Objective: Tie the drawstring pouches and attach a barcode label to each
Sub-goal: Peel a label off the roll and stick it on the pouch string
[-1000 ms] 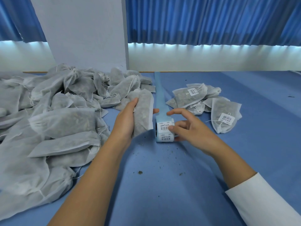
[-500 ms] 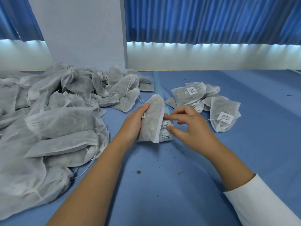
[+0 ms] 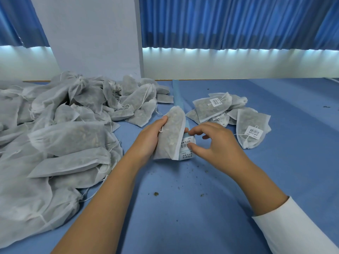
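Note:
My left hand grips a filled white pouch and holds it upright at the table's middle. Right behind the pouch sits a roll of barcode labels, its blue backing strip trailing away towards the wall. My right hand is on the roll, with thumb and fingertips pinching at a label on its top. A big heap of unlabelled pouches covers the left side. A small group of labelled pouches lies at the right, one of them showing its barcode label.
Dark crumbs are scattered on the blue table in front of my hands. A white pillar and blue curtains stand behind the table's far edge.
My left hand carried the pouch from the heap's edge rightwards until it stood against the label roll. My right hand has stayed on the roll, its fingers shifting on the top label.

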{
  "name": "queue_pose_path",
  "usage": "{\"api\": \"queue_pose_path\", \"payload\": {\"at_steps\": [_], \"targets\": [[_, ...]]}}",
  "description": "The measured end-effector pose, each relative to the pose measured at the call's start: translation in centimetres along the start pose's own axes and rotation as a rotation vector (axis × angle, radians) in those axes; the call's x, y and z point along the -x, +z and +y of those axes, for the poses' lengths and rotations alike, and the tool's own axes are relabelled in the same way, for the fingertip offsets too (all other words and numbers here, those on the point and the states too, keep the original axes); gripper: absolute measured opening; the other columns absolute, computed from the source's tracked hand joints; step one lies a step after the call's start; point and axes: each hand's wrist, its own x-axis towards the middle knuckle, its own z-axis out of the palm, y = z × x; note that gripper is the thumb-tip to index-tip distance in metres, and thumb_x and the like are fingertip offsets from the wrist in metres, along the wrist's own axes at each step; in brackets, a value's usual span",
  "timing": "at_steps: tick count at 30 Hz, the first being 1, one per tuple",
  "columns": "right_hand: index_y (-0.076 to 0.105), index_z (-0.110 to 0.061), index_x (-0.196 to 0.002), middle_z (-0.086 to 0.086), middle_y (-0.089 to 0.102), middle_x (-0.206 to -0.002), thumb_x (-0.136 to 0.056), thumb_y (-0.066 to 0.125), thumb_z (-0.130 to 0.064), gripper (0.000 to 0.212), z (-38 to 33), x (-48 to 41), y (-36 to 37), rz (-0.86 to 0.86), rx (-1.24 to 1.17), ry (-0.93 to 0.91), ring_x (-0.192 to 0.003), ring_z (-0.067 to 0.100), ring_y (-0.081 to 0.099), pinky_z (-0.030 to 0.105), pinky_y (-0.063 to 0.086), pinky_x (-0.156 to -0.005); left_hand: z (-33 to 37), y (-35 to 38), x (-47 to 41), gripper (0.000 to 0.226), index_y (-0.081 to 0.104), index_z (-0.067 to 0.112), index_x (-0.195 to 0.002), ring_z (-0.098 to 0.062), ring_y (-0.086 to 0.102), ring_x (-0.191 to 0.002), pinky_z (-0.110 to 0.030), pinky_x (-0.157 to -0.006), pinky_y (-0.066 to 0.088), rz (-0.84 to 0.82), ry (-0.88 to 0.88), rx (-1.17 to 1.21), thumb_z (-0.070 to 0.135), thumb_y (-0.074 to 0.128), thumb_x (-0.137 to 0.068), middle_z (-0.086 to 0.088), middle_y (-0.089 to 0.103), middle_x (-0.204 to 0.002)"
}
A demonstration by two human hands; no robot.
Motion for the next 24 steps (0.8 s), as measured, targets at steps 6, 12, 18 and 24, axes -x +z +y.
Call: {"api": "queue_pose_path", "payload": {"at_steps": [6,12,18,24], "targets": [[0.071,-0.023,-0.098,-0.016,0.055,-0.092,-0.08,0.078,-0.021,0.019,-0.2,0.0,0.0,0.0,-0.032,0.009,-0.089,0.005,0.055,0.01,0.043,-0.081,0.5,-0.1,0.4,0.036,0.067,0.021,-0.113,-0.013,0.072,-0.099,-0.014,-0.067,0.053,-0.053,-0.02,0.019,0.039,0.036,-0.105,-0.008,0.076,-0.105],[0.073,-0.024,-0.097,-0.022,0.056,-0.087,-0.079,0.079,-0.022,0.019,0.0,0.0,0.0,0.04,0.024,-0.023,-0.083,-0.006,0.05,0.009,0.037,-0.08,1.1,-0.1,0.6,0.038,0.068,0.022,-0.114,-0.015,0.07,-0.108,-0.029,-0.096,0.051,-0.005,-0.034,-0.088,0.042,0.037,-0.104,-0.005,0.076,-0.108],[0.075,-0.024,-0.101,-0.019,0.06,-0.088,-0.082,0.077,-0.025,0.019,-0.2,0.1,0.0,0.065,0.098,-0.03,-0.089,0.001,0.054,0.007,0.035,-0.079,1.1,-0.1,0.5,0.039,0.068,0.021,-0.118,-0.02,0.067,-0.114,-0.045,-0.111,0.041,0.051,-0.087,-0.092,0.044,0.042,-0.102,-0.006,0.073,-0.116],[0.074,-0.028,-0.095,-0.018,0.067,-0.091,-0.087,0.071,-0.029,0.009,-0.3,0.4,0.1,0.094,0.091,-0.005,-0.087,0.002,0.054,0.032,0.049,-0.083,1.3,0.0,0.6,0.037,0.068,0.02,-0.118,-0.019,0.066,-0.115,-0.043,-0.112,0.041,0.058,-0.099,-0.07,0.042,0.042,-0.103,-0.007,0.073,-0.117]]}}
